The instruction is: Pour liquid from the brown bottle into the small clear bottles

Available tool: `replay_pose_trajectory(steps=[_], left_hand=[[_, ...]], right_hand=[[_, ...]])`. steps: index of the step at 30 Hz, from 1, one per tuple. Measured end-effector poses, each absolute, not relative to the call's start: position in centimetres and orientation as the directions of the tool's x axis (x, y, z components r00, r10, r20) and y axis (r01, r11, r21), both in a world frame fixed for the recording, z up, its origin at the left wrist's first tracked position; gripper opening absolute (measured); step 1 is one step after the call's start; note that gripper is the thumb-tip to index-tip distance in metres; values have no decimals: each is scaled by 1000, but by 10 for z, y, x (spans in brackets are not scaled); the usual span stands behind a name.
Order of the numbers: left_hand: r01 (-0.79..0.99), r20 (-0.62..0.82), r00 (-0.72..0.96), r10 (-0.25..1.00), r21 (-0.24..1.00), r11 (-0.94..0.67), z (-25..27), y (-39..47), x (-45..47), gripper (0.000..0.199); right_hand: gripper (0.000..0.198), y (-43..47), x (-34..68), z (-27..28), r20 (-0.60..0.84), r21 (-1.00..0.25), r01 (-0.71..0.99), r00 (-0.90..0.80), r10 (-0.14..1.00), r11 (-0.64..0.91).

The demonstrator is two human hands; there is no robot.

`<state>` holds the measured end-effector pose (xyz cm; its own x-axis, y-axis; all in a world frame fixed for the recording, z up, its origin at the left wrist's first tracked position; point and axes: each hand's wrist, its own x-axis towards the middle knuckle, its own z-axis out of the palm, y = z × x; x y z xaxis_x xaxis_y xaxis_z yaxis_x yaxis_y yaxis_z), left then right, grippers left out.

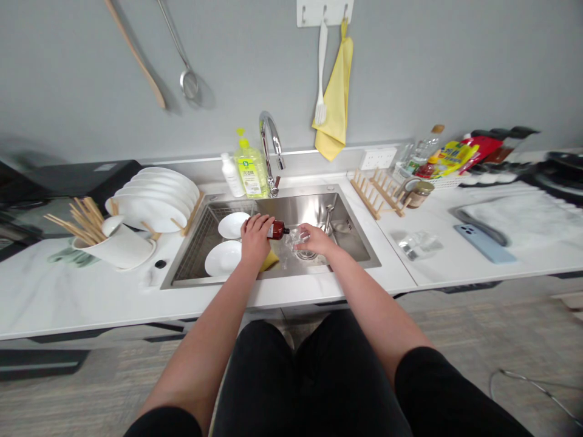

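Note:
My left hand (255, 237) is closed around a small brown bottle (276, 230), which lies nearly on its side above the sink (300, 209). Its dark neck points right, toward a small clear container (294, 239) gripped in the fingers of my right hand (314, 240). Whether any liquid passes between the two cannot be made out. In the sink, left of my left hand, are two white dishes, an upper one (233, 225) and a lower one (222, 259). A yellow cloth or sponge (269, 261) shows partly beside my left wrist.
Behind the sink stand a tap (273, 142), a yellow-green soap bottle (252, 173) and a white bottle (232, 176). White plates (150, 209) and a utensil holder (116, 247) are left, near a small black cap (160, 264). On the right are a wooden rack (380, 194) and a phone (483, 243).

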<state>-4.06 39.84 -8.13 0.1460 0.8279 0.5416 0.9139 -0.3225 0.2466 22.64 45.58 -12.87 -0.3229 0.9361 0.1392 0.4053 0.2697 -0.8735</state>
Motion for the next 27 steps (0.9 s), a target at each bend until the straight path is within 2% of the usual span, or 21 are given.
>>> replay_pose_trajectory(steps=[27], left_hand=[[923, 541, 167, 824, 209, -324, -77, 395, -39, 74]], right_hand=[[74, 459, 226, -136, 170, -850, 435, -309, 936, 298]])
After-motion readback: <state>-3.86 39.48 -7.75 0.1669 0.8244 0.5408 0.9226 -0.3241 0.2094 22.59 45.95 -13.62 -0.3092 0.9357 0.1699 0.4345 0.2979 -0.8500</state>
